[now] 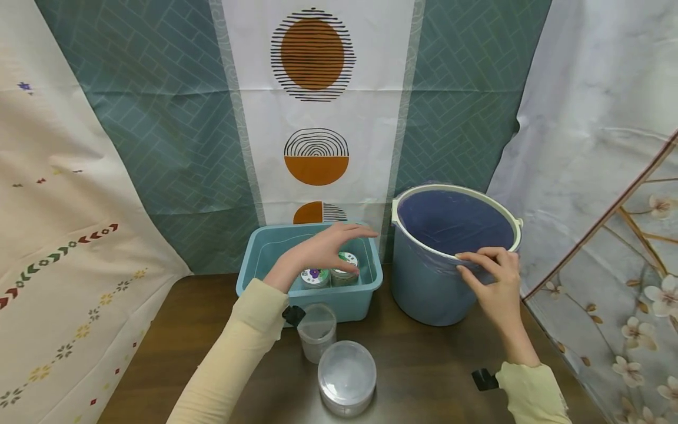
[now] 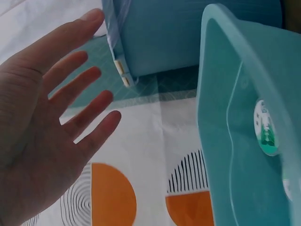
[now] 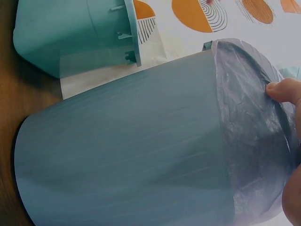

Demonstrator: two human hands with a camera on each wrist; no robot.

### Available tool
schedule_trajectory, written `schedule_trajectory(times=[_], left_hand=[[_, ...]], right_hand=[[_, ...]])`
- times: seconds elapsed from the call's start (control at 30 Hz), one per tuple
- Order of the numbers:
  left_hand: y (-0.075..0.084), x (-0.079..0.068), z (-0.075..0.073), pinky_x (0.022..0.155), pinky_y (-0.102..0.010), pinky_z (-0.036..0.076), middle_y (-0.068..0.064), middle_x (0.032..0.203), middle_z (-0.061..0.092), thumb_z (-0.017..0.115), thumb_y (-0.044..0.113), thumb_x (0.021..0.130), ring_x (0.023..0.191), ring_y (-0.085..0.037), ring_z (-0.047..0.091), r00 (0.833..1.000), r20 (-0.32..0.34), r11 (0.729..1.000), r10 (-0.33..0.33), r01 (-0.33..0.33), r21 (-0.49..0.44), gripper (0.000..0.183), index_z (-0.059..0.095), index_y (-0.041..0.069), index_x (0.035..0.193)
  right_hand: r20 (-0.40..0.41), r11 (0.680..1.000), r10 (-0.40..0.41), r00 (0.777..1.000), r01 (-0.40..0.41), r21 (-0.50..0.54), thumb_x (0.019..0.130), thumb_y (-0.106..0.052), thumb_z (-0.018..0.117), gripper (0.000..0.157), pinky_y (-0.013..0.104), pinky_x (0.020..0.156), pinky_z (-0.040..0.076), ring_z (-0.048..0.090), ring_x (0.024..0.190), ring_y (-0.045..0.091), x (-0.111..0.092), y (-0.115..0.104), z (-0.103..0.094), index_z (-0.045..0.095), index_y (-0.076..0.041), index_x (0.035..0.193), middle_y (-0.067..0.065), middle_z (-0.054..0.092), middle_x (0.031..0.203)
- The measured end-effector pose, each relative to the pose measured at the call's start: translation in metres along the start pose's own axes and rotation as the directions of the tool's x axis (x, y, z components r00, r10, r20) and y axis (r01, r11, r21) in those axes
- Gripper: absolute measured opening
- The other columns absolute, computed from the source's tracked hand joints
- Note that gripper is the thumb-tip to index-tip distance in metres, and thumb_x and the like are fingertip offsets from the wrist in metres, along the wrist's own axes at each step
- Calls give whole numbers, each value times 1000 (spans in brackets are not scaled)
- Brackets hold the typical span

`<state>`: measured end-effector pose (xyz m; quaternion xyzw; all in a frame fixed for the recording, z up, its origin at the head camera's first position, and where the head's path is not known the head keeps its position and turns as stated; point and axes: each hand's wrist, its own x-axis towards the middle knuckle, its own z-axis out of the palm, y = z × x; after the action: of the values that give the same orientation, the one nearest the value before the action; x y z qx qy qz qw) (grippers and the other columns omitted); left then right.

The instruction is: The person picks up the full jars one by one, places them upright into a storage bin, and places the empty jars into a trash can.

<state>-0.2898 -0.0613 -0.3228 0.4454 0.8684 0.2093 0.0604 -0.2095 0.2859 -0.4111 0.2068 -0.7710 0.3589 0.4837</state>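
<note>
At the near edge of a blue trash bin (image 1: 434, 294), my right hand (image 1: 495, 282) pinches the cream rim ring (image 1: 424, 238) with thumb and fingertips. A thin translucent bin liner (image 3: 249, 136) folds over that rim, and the thumb (image 3: 282, 89) presses on it in the right wrist view. My left hand (image 1: 323, 250) is held over a teal plastic basin (image 1: 365, 303), fingers spread and holding nothing. Inside the basin sit two small jars with printed lids, one jar (image 1: 315, 278) with a purple flower, the other jar (image 1: 346, 268) partly behind the hand.
In front of the basin, a clear jar (image 1: 316, 338) and a wider clear round container (image 1: 346, 377) stand on the brown wooden table (image 1: 424, 377). Patterned cloth (image 1: 318, 118) hangs behind, with more cloth along both sides.
</note>
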Motion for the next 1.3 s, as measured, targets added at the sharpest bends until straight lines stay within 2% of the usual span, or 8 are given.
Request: schedule_trajectory(times=[0.33, 0.43, 0.57, 0.67, 0.8, 0.93, 1.1, 1.3], left_hand=[[-11, -54, 32, 111, -47, 40, 3, 152, 46, 83, 26, 81, 135, -24, 42, 999, -10, 998, -45, 45, -32, 79, 44, 23, 149], [-12, -66, 43, 108, -46, 42, 4, 152, 47, 84, 27, 79, 134, -23, 44, 999, -32, 999, -40, 39, -25, 79, 45, 25, 148], [-13, -78, 55, 115, -50, 36, 3, 151, 49, 84, 26, 79, 138, -24, 45, 996, -78, 999, -40, 38, -36, 78, 47, 25, 147], [-11, -88, 63, 116, -52, 35, 2, 150, 51, 84, 25, 79, 139, -25, 45, 991, -108, 995, -74, 67, -67, 76, 48, 23, 147], [-10, -100, 76, 111, -51, 40, 3, 147, 53, 83, 25, 80, 136, -25, 46, 986, -125, 989, -113, 99, -113, 72, 50, 23, 145], [-6, -107, 94, 110, -47, 42, 6, 145, 54, 83, 27, 80, 134, -21, 49, 985, -126, 988, -117, 102, -119, 70, 51, 24, 144], [2, -109, 120, 110, -41, 42, 11, 144, 55, 83, 30, 80, 132, -15, 51, 988, -94, 985, -121, 108, -134, 70, 52, 26, 143], [8, -106, 147, 111, -36, 43, 10, 143, 55, 82, 30, 81, 134, -13, 51, 995, -71, 981, -72, 58, -187, 69, 52, 25, 142]], right_hand=[[-2, 1000, 0, 1000, 0, 9, 66, 9, 81, 33, 26, 96, 21, 41, 98, -1, 0, 2, 2, 78, -5, 96, 18, 58, 94], [-1, 1000, -2, 1000, 2, 7, 66, 10, 81, 33, 26, 96, 21, 40, 98, -1, 0, 2, 2, 78, -5, 96, 18, 58, 94], [-1, 1000, 2, 1000, -2, 0, 68, 7, 81, 31, 26, 95, 21, 39, 98, -2, -1, 1, 1, 78, -5, 96, 18, 58, 95], [-2, 1000, 6, 1000, -6, -3, 71, 5, 81, 28, 25, 95, 21, 39, 99, -3, 0, 0, 1, 78, -5, 97, 18, 58, 95], [-3, 1000, 11, 1000, -11, -3, 69, 7, 81, 29, 25, 96, 21, 38, 100, -3, -1, -1, 2, 78, -5, 96, 18, 58, 95], [-13, 1000, 11, 1000, -12, -3, 65, 12, 81, 34, 25, 95, 21, 38, 99, -2, -1, 0, 4, 78, -4, 95, 18, 58, 94], [-16, 1000, 16, 1000, -16, -6, 67, 9, 81, 31, 24, 95, 21, 37, 99, -2, -1, -1, 3, 78, -4, 95, 18, 58, 95], [-20, 1000, 18, 1000, -18, -3, 68, 7, 81, 30, 24, 95, 21, 37, 99, -1, -2, -1, 3, 78, -5, 95, 18, 58, 95]])
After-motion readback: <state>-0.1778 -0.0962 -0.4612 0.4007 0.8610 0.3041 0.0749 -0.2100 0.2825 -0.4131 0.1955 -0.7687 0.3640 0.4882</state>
